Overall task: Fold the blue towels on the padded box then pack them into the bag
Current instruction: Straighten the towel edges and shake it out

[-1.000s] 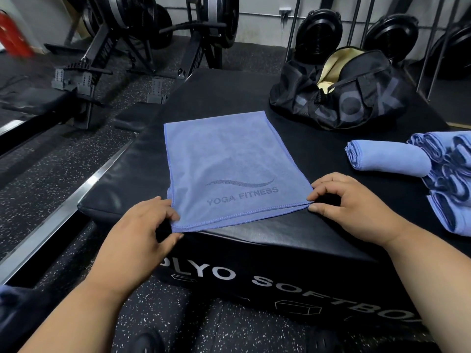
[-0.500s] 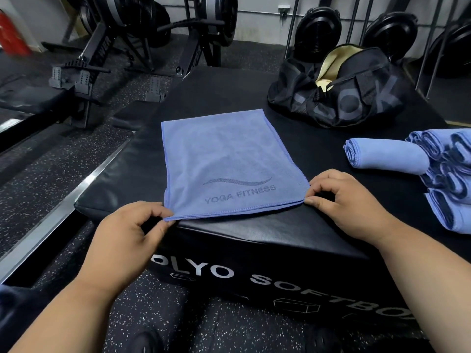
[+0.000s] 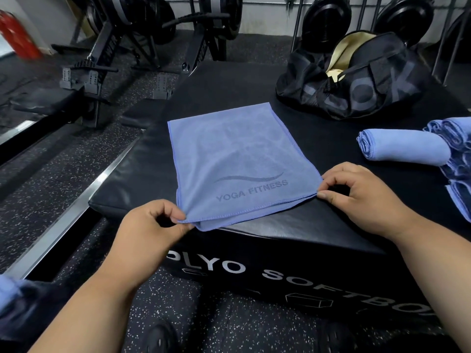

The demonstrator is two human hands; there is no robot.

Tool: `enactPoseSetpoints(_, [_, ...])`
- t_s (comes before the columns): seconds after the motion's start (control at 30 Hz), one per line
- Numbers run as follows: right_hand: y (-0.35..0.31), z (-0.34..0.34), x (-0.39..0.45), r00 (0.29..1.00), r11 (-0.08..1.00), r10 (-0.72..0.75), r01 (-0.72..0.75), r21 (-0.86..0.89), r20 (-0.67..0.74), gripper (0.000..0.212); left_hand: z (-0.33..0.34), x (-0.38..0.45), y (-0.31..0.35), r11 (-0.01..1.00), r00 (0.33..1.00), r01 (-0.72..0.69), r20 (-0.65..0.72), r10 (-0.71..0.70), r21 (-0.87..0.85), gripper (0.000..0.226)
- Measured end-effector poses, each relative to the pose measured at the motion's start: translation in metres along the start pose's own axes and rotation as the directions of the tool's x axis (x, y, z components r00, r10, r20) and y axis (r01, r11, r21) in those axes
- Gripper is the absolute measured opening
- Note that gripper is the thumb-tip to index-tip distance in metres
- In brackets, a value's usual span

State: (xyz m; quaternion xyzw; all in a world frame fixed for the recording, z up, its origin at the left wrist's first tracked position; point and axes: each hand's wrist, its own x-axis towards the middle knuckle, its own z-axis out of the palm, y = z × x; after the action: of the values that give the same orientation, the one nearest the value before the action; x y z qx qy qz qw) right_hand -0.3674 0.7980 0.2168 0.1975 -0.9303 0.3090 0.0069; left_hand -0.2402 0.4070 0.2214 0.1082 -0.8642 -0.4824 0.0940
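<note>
A blue towel (image 3: 237,159) printed YOGA FITNESS lies flat, folded double, on the black padded box (image 3: 318,138). My left hand (image 3: 153,233) pinches its near left corner and lifts it slightly off the box edge. My right hand (image 3: 362,197) pinches the near right corner against the box top. A rolled blue towel (image 3: 405,149) lies to the right, beside a pile of several blue towels (image 3: 458,154) at the frame's right edge. The black bag (image 3: 356,80) sits open at the box's far right, its pale lining showing.
Rowing machines (image 3: 122,54) stand on the speckled rubber floor (image 3: 51,174) to the left. Weight plates on racks (image 3: 328,19) line the back wall. A metal floor strip (image 3: 66,220) runs along the box's left side. My shoes show at the bottom.
My left hand has closed on the towel's near left corner and raised it a little. My right hand kept its pinch on the right corner.
</note>
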Motion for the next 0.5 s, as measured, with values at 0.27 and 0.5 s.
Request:
enactPoseSetpoints(0.27, [0.0001,0.0006,0.0000,1.000,1.000,0.002,-0.002,0.009,-0.005,0.012,-0.0073,0.0019,-0.0044,0.996,0.994,-0.012,0.111,0.002,0.084,0.033])
enactPoseSetpoints(0.5, [0.0008,0.0018,0.0003,1.000,1.000,0.004,-0.003,0.007,-0.011,0.013,-0.0064,0.0021,-0.0093,0.986,0.993,-0.067,0.102,0.052,0.154,0.032])
